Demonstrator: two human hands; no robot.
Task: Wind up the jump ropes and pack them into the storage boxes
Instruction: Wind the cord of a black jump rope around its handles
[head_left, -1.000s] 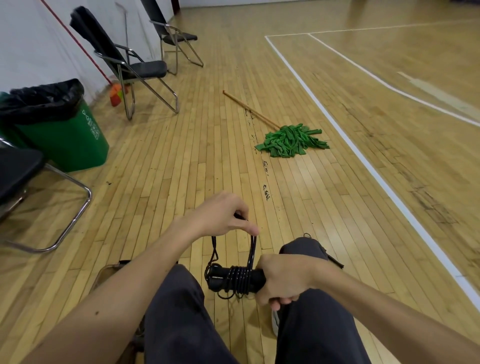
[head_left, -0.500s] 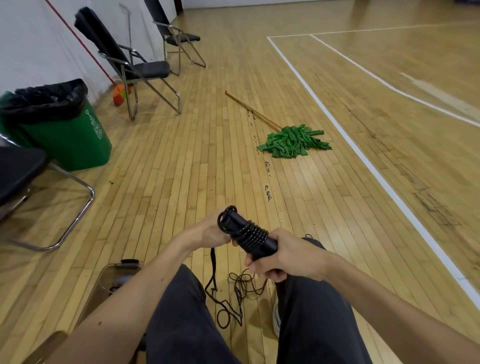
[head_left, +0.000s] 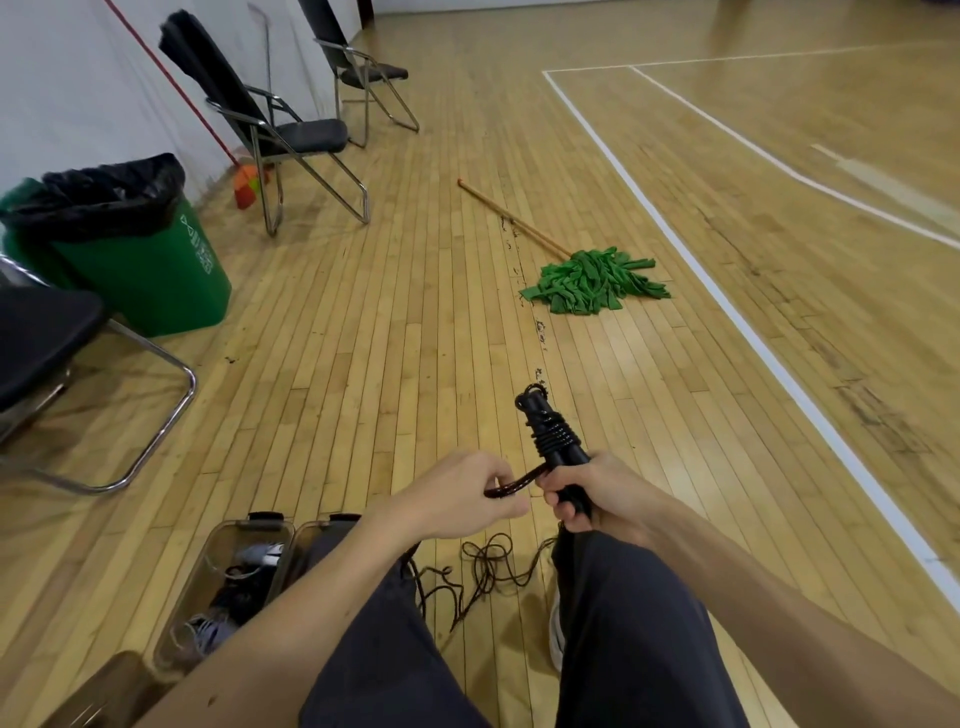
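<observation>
Light falls bright and even, from overhead by the look of the shadows, and the wooden floor (head_left: 415, 338) gives back a pale sheen at the far right. Shadows are soft: a faint one under the chair (head_left: 174, 364) at my left, another beneath my legs. The wide lens curves the boards and the white court line (head_left: 753, 332) toward the edges. The jump rope (head_left: 514, 486) between my left hand (head_left: 462, 496) and right hand (head_left: 605, 493) smears with motion blur.

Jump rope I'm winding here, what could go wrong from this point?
The slack of the cord lies in a tangled heap on the floor between the legs, so it may knot or snag as the left hand pulls it up. The wraps on the handles sit near their far end, above the right hand, and could slip off if tension drops.
</observation>
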